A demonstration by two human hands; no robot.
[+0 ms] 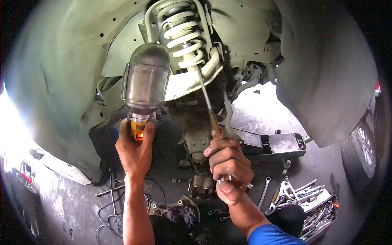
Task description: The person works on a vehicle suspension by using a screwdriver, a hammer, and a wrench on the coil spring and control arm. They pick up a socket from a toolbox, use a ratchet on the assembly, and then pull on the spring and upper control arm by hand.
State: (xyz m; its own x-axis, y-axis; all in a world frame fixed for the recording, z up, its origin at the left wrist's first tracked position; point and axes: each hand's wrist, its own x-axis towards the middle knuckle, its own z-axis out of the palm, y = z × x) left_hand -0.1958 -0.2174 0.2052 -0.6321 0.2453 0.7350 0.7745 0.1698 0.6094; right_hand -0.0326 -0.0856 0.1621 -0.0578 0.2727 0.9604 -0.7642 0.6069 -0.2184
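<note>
My left hand (pixel 136 149) is wrapped round the yellow handle of a caged work light (pixel 146 81), raised upright with its dark hood and clear front in front of the wheel arch. In my right hand (pixel 230 167) is a long screwdriver (pixel 206 96) with a brown handle; its steel shaft slants up and left. The tip of the shaft overlaps the bottom of a pale coil spring (pixel 185 38) in this view. Below that spring runs a light-coloured suspension arm (pixel 179 85), partly hidden by the lamp.
Wheel-arch panels (pixel 326 69) curve round both sides. On the floor lie a green-edged floor jack (pixel 277 145), a tray of wrenches (pixel 322 220), a removed metal part with a dark rag (pixel 183 214), and a black cable (pixel 106 220). A wheel (pixel 361 143) stands at right.
</note>
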